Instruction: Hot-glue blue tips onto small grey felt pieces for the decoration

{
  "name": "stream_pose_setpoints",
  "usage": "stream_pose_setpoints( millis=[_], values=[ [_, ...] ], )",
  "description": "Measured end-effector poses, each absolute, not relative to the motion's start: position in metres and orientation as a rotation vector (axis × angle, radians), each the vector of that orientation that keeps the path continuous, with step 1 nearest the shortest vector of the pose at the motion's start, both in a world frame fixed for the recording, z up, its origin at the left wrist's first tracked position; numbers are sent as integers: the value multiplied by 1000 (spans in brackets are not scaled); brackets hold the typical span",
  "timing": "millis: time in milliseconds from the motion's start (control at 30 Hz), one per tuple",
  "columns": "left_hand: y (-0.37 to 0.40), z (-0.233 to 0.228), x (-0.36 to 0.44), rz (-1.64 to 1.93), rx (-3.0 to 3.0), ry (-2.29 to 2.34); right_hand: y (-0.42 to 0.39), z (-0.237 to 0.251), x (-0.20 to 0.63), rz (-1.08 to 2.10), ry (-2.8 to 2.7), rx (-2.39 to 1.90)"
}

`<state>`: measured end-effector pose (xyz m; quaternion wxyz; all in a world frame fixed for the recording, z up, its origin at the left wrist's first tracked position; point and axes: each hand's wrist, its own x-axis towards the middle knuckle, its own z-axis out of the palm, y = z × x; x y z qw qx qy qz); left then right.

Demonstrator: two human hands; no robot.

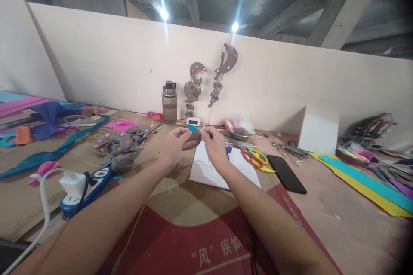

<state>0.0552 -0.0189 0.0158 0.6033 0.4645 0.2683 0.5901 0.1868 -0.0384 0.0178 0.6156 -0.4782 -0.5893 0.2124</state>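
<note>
Two bare hands are meeting above the far left corner of a white sheet [206, 176], which is lying on a cluttered desk [329, 223]. The left hand [174, 144] is holding a small dark grey piece [196, 136] between thumb and fingers, with a bright blue piece [192, 128] showing at its top. The right hand [213, 142] is bringing thumb and fingertips together at the grey piece's right edge, in a narrow pinch.

For good work here, the left hand should probably be keeping both pieces flat and pressed together, its fingertips staying back from the edge where the right hand is working. What looks like a thin thread [202, 161] is trailing over the left part of the sheet; its slack is best kept loose, away from the scissors [253, 159] lying at the sheet's right side.

The fingers are covering much of the grey piece, so its full outline is not showing. Whether the right hand is pinching that piece, the thread or a needle is impossible to tell. A dark blue item [228, 151] on the sheet is partly hiding behind the right wrist. Nearer than the sheet, the right forearm is cutting off lettering on red cardboard [180, 245], and both forearms are running out of view at the bottom.
</note>
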Motion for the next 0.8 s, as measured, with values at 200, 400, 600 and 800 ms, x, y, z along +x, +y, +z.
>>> stream_pose_setpoints(
  millis=[200,400,600,800],
  values=[
    [-17,15,55,1362,1066,630,-37,19,189,503,-1360,-1135],
    [-14,12,54,1348,1077,619,-29,18,195,625,-1322,-1151],
    [-14,11,54,1295,1055,656,-25,16,198,901,-1206,-1117],
    [-11,6,55,1220,1004,619,-23,9,194,1002,-1055,-1101]
  ],
)
